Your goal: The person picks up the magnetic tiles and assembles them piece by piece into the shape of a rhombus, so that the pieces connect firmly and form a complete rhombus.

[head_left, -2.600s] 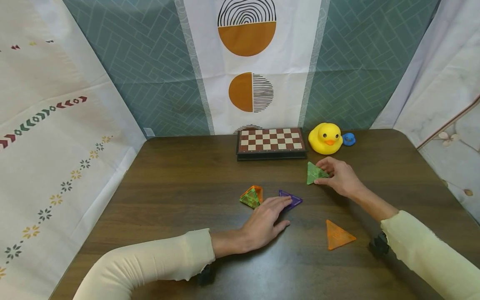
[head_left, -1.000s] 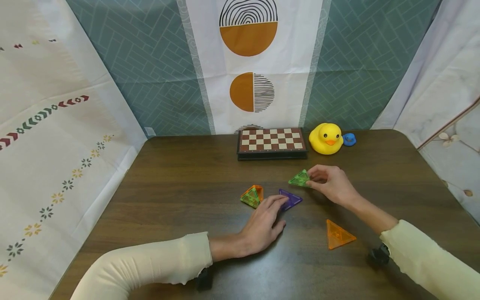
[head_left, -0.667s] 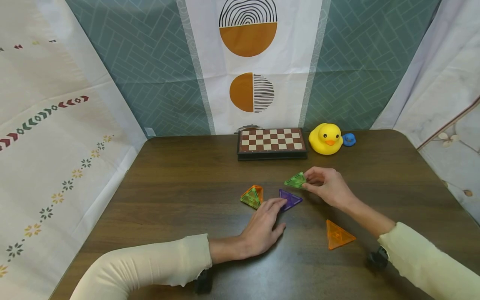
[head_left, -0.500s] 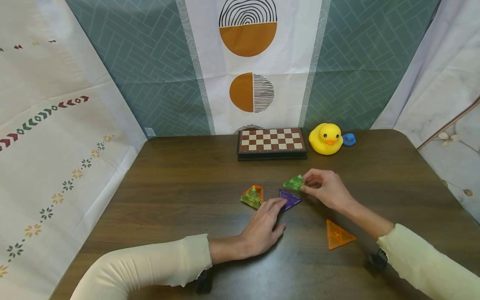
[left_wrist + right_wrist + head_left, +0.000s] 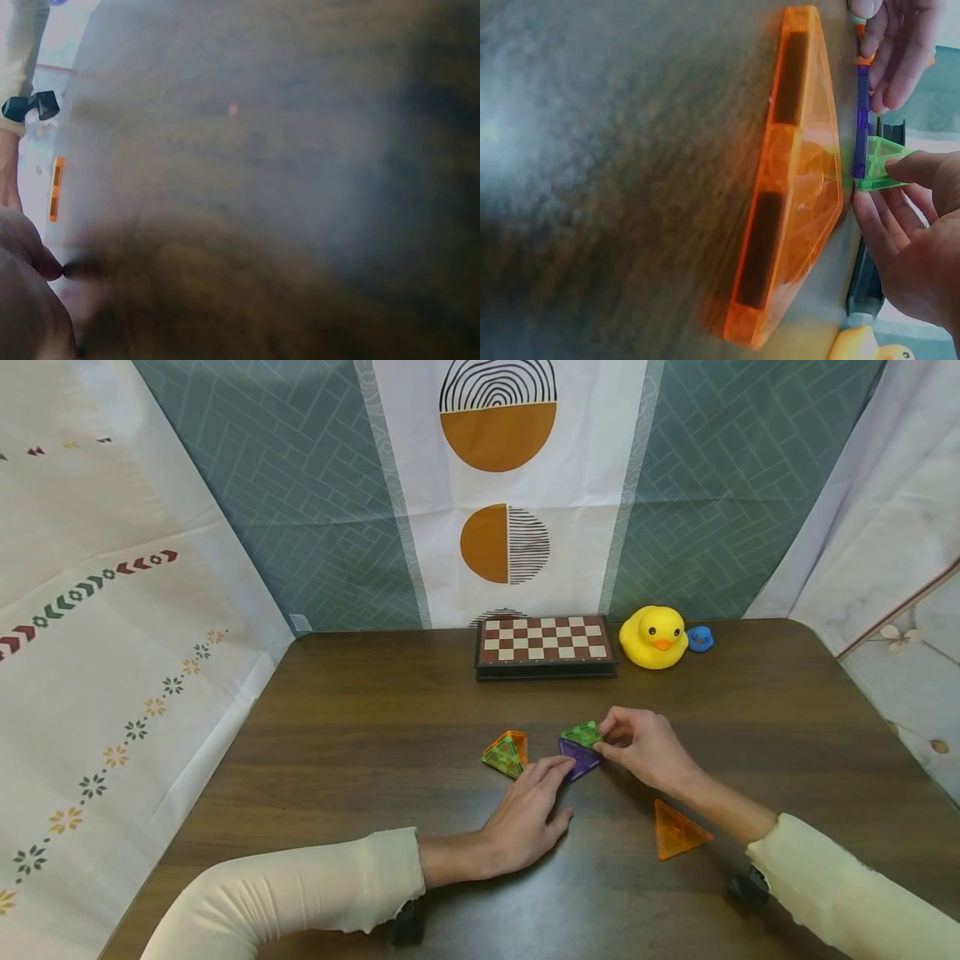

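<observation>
My right hand [image 5: 649,748] pinches a translucent green triangular magnetic tile [image 5: 582,734] between thumb and fingers. In the head view its lower edge meets a purple triangular magnetic tile [image 5: 577,762] that lies flat on the table. Seen from the right wrist, the green tile [image 5: 880,166] stands tilted up from the end of the purple tile [image 5: 862,124]. My left hand [image 5: 522,818] rests its fingertips on the purple tile's left side, fingers extended and held together. Just beyond those fingers sit joined orange and green tiles [image 5: 502,755], partly covered by the hand.
One loose orange triangular tile [image 5: 678,832] lies on the brown table [image 5: 360,727], below my right forearm. Along the back stand a checkerboard box [image 5: 545,647], a yellow rubber duck [image 5: 652,638] and a small blue duck [image 5: 700,639].
The right hand has brought the green tile leftward and toward me, from near the yellow duck to the purple tile's edge. The left hand has stayed almost still.
</observation>
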`<state>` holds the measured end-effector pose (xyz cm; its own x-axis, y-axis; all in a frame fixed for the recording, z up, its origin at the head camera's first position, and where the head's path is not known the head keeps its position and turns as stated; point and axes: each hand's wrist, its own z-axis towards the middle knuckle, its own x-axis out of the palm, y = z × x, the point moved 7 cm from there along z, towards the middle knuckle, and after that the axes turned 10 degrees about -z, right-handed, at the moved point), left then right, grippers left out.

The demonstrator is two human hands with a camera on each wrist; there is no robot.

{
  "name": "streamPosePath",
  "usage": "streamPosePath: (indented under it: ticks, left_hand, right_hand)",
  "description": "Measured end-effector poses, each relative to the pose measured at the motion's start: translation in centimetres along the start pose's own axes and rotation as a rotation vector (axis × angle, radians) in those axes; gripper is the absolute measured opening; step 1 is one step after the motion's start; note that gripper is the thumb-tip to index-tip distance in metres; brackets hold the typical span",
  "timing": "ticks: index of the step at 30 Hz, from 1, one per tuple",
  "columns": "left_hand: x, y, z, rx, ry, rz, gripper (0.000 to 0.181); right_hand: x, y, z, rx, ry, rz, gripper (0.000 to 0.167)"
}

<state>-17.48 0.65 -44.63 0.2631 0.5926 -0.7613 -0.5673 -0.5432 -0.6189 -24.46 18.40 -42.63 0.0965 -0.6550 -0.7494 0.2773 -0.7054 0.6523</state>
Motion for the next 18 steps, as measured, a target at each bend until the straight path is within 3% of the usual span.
streamPosePath:
  ticks: [18]
  left_hand:
    - [0.07, -0.01, 0.10, 0.008, -0.004, 0.013, 0.064]
  right_hand:
    - [0.20, -0.02, 0.01, -0.015, 0.014, -0.020, 0.018]
